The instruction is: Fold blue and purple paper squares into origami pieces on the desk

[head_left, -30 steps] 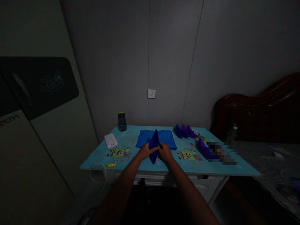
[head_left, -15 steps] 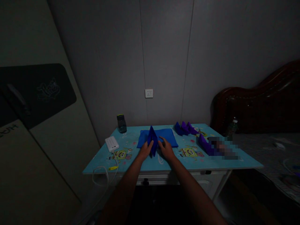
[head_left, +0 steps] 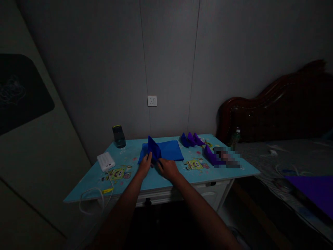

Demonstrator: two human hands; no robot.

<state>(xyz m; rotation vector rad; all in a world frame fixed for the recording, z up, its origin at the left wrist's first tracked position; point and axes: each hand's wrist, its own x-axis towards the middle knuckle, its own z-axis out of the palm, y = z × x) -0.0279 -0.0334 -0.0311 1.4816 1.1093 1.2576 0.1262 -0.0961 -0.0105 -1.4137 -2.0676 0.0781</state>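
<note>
Count one dark-blue folded piece in hand, four boat-like folded shapes lying about, one flat blue sheet or stack, two bottles, one white power bank, two cartoon prints on the desk. See three of the four shapes bunched near the rear right corner: one dark-blue shape, then two purple shapes. See the fourth, a larger purple shape, nearer the right edge, beside a pixelated patch. Find the dark bottle at the rear left corner, the green bottle beyond the right edge, the power bank by the left edge, with a white cable running over the front edge near the front left corner. Find the held piece just above the blue sheet's near left part, roughly midway between the desk's left and right edges. Looks sharp-peaked, upright with some lean, broad creased faces, lower end shadowed. Pinches its lower left side with left hand, thumb up, fingers nearly closed. Curls right hand at its lower right corner; can't tell if gripping or only touching.
</note>
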